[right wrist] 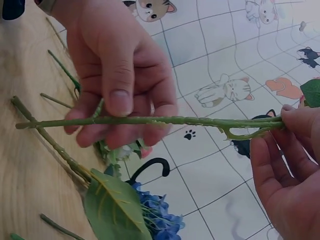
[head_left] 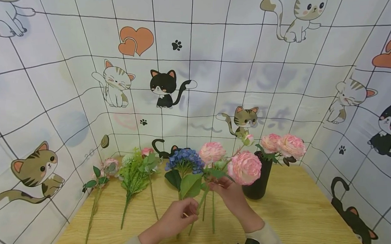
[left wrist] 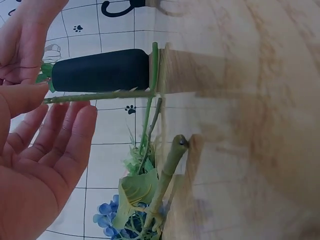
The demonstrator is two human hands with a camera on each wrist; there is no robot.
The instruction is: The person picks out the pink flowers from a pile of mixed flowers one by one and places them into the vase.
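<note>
A pink peony (head_left: pixel 245 168) with a full bloom and a small bud (head_left: pixel 248 139) is held up over the table, its green stem (right wrist: pixel 175 120) slanting down to the left. My left hand (head_left: pixel 173 219) pinches the lower stem between thumb and fingers. Higher up, just below the leaves and where the stem branches, my right hand (head_left: pixel 231 197) grips it with thumb and fingertips. A blue hydrangea (head_left: pixel 185 160) with broad green leaves lies behind my left hand. Behind my right hand stands a black vase (head_left: pixel 258 186) with pink peonies (head_left: pixel 289 147) in it.
On the wooden table (head_left: pixel 294 212), a pale rose stem (head_left: pixel 93 210), a green leafy spray (head_left: pixel 132 175) and a pink-budded stem (head_left: pixel 153 196) lie at the left. Another pink peony (head_left: pixel 212 151) lies behind the hands. A cat-patterned wall covering (head_left: pixel 207 81) surrounds the table.
</note>
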